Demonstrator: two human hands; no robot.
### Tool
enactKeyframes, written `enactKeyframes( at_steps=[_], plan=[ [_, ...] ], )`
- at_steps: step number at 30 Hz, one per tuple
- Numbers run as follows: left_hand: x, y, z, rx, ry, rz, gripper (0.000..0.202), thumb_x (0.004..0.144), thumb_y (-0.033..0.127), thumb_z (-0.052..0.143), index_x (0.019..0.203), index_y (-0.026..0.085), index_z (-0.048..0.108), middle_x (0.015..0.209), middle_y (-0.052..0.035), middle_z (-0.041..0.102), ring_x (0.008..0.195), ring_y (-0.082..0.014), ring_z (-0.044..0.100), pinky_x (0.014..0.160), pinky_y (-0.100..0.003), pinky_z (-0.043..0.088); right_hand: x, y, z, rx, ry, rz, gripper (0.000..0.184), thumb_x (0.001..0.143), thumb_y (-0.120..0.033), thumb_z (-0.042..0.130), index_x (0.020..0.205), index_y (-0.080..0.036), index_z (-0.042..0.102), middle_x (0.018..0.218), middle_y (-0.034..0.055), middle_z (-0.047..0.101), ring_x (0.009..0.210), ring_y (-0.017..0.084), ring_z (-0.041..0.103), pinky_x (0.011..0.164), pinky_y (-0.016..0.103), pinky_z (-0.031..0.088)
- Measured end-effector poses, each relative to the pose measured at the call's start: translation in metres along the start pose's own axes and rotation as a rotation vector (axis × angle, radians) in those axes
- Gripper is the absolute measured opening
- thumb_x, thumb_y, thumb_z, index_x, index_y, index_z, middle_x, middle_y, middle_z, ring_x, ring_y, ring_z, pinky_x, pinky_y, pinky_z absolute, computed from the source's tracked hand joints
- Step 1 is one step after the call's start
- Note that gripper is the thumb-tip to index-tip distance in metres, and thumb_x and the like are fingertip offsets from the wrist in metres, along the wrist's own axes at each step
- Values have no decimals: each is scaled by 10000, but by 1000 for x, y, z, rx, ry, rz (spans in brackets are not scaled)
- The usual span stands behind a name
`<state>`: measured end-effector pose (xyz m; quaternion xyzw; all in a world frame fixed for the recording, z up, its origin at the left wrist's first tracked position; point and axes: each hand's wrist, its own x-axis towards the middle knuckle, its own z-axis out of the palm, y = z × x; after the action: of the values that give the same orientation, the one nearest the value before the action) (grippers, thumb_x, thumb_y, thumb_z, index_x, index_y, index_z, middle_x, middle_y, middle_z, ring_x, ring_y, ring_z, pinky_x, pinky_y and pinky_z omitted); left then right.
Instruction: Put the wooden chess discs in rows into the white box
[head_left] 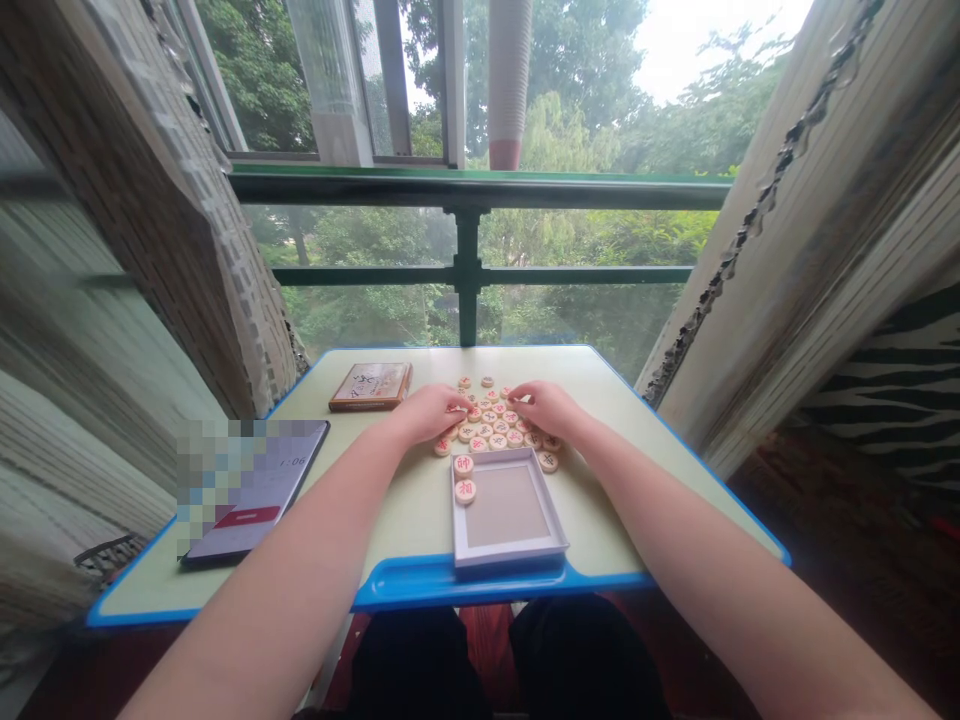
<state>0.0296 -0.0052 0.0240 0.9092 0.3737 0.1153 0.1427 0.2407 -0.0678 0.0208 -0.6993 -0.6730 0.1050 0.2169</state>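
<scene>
Round wooden Chinese chess pieces point(489, 418) with red or dark characters lie in a loose cluster on the table. My left hand point(431, 413) reaches in from the left, thumb and fingertips closed on a piece at the cluster's left edge. On the other side my right hand point(551, 408) has its thumb and forefinger pinched at a piece near the upper right of the cluster. Just in front stands an open white box tray point(511, 553). Two red-marked pieces, one a 帥 piece point(464, 465) and the other a 相 piece point(466, 491), rest along its left side.
A decorated box lid point(371, 387) lies at the back left. A tablet point(259, 500) showing a clock rests at the left edge. The pale table point(637, 480) has a blue rim with a front groove point(405, 585). Curtains flank a railed window beyond it.
</scene>
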Motion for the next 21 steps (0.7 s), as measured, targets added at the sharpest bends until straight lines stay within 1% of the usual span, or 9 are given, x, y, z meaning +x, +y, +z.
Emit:
enactKeyframes(
  at_steps=[3, 6, 10, 13, 17, 21],
  plan=[
    [-1, 0, -1, -1, -6, 4, 291, 787, 273, 485, 989, 265, 694, 1083, -19, 651, 942, -183, 597, 869, -246, 434, 1, 1, 0, 14, 22, -20, 236, 813, -306, 546, 978, -195, 673, 907, 45, 683, 739, 132, 607, 737, 227, 435],
    [-2, 1, -3, 16, 3, -18, 305, 787, 285, 493, 1022, 244, 684, 1078, -36, 655, 967, -195, 588, 863, -248, 435, 1, 1, -1, 22, 52, -79, 233, 812, -305, 558, 990, -192, 659, 983, 52, 667, 794, 137, 596, 764, 240, 437],
    [-3, 4, -4, 45, 12, -11, 305, 795, 289, 485, 1022, 240, 682, 1067, -39, 659, 977, -200, 585, 850, -249, 436, -1, -3, -3, 47, 123, -186, 227, 812, -285, 563, 994, -184, 653, 971, 59, 651, 803, 134, 586, 784, 252, 442],
    [-3, 5, -4, 62, 20, -5, 308, 803, 292, 468, 1020, 242, 681, 1057, -41, 662, 961, -204, 592, 833, -256, 442, -3, -5, -4, 86, 157, -264, 230, 806, -271, 572, 1001, -179, 653, 967, 66, 633, 787, 128, 584, 764, 245, 453],
    [-4, 6, -4, 65, 15, -8, 315, 802, 294, 469, 1037, 240, 672, 1052, -44, 662, 956, -201, 589, 826, -252, 440, -4, -7, -3, 95, 146, -313, 212, 805, -252, 573, 979, -171, 664, 960, 76, 613, 788, 129, 579, 738, 238, 459],
    [-4, 6, -5, 55, 9, -15, 314, 801, 296, 469, 1037, 244, 669, 1065, -43, 658, 967, -204, 581, 831, -258, 437, -4, -5, -2, 75, 125, -308, 185, 805, -236, 569, 948, -174, 668, 954, 73, 613, 800, 133, 575, 751, 242, 454]
  ],
)
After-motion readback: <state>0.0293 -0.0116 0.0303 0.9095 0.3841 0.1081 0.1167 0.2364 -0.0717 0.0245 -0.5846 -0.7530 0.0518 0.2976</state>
